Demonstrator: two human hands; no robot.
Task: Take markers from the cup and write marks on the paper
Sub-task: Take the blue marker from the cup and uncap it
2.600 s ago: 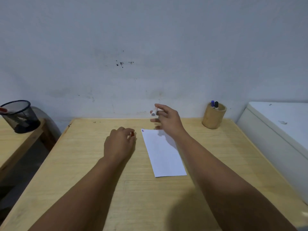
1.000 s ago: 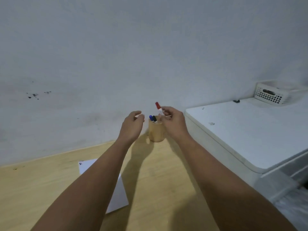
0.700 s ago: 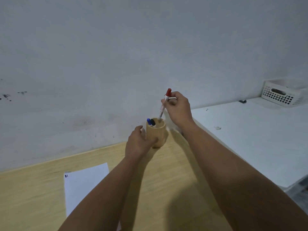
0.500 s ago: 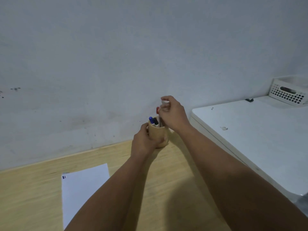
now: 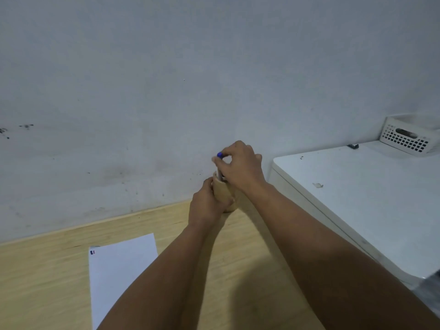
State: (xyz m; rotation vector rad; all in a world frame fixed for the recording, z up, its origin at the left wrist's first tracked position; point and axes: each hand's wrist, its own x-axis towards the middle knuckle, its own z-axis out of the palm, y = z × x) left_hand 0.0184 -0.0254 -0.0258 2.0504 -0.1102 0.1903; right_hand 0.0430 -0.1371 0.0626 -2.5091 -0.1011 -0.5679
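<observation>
2 hands work at the cup (image 5: 222,191): left hand (image 5: 206,206) wrapped around it, right hand (image 5: 240,166) pinching the blue marker (image 5: 219,155). Lift straight toward 12 o'clock, then carry it to the paper (image 5: 119,270) at 7 o'clock.

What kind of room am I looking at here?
Probably a plain home or office desk corner: a wooden desk against a bare wall, a sheet of paper, a wooden marker cup, and a white basket on a white cabinet.
</observation>
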